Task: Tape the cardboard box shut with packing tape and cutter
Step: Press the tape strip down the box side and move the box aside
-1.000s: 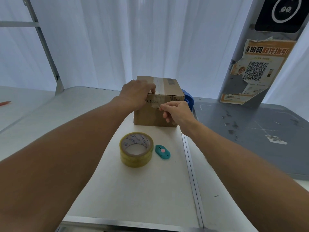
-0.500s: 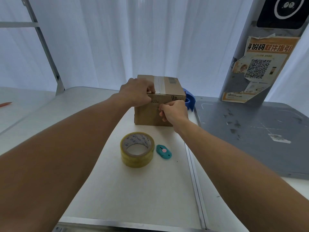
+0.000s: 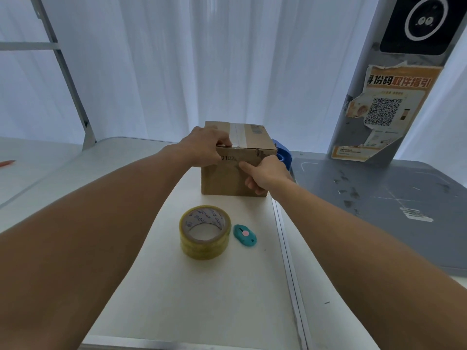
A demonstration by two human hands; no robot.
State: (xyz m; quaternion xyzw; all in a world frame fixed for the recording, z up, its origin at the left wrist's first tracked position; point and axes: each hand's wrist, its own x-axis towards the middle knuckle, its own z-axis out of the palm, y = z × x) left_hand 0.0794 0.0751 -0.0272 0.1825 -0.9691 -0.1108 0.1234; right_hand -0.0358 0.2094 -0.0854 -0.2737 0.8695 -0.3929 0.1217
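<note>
1. Your left hand [image 3: 204,145] grips the matte cardboard box [image 3: 252,140] at its top front edge, mid-table.
2. Your right hand [image 3: 265,174] pinches the front face (glossy tape strip [image 3: 237,136] on top).
3. The round tape roll [image 3: 205,232] and oval teal cutter [image 3: 244,235] lie nearby.

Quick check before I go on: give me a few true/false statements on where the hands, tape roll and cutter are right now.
1. Both hands are on the box. True: the left hand is at its top front edge, the right hand on its front face.
2. The tape roll is in the right hand. False: it lies on the table.
3. The cutter lies right of the roll. True.
4. A tape strip runs across the box top. True.
5. The cutter sits on the box. False: it is on the table.
</note>
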